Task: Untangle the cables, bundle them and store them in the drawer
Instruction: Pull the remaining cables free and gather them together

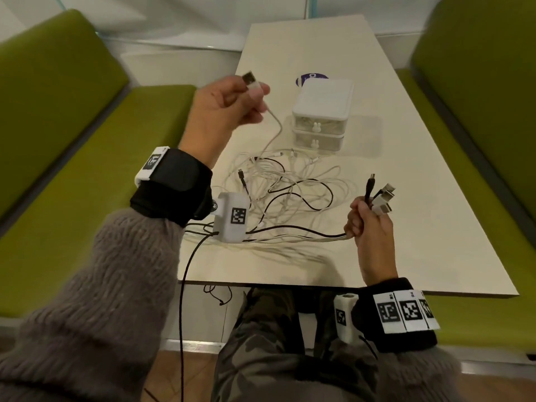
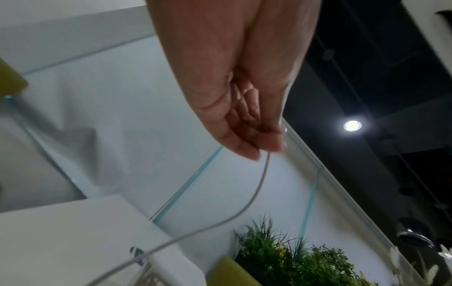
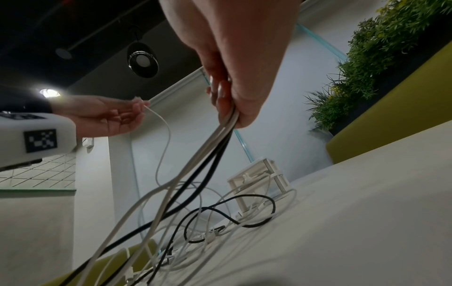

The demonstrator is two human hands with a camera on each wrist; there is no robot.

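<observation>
A tangle of white and black cables (image 1: 287,187) lies on the pale table (image 1: 420,198) in front of a small white two-drawer box (image 1: 322,117); both drawers look closed. My left hand (image 1: 232,105) is raised over the table's left side and pinches the white USB plug (image 1: 251,80) of one white cable (image 2: 254,195) that hangs down into the tangle. My right hand (image 1: 371,224) grips a bunch of cable ends, one black and several white, with their plugs (image 1: 380,195) sticking up. From that fist the cables (image 3: 215,147) run left, down to the pile.
Green benches (image 1: 72,140) flank the table on both sides. A purple round sticker (image 1: 311,78) lies behind the drawer box. A black cord (image 1: 182,300) hangs from my left wrist over the table's near edge. Plants (image 3: 381,50) stand behind the right bench.
</observation>
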